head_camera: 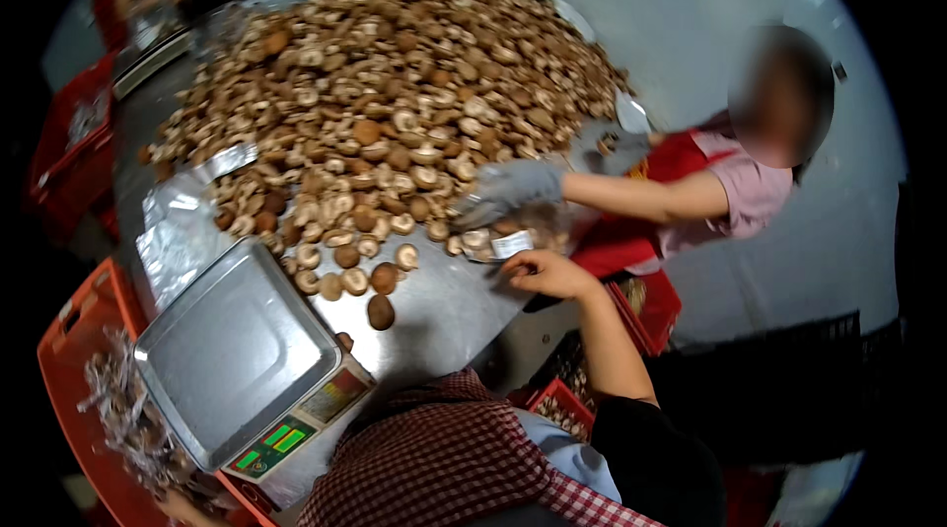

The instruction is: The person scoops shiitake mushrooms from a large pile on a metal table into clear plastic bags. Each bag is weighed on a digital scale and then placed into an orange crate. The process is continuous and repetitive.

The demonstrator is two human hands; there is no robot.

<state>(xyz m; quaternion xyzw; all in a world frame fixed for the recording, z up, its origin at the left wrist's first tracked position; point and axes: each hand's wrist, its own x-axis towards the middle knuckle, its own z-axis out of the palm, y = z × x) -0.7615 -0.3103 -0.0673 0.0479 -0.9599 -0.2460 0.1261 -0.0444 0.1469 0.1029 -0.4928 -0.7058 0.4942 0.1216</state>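
My right hand (551, 273) reaches over the table's right side with its fingers curled. Its fingertips are beside a clear plastic bag of mushrooms (477, 240) bearing a white label (512, 244). Whether they grip the bag's edge, I cannot tell. A co-worker's grey-gloved hand (514, 190) is at the same bag, next to the pile. Low at the left, my left hand (177, 508) is partly in view at an orange plastic crate (55, 372) of bagged mushrooms (137, 416); its fingers are hard to make out. A large heap of shiitake mushrooms (399, 83) covers much of the metal table (444, 298).
A digital scale (240, 357) with a bare steel pan stands at the table's near left corner. Plastic bags (181, 231) lie behind it. Red crates (655, 312) stand on the right, below the table. Another scale (152, 61) and other people are at the far side.
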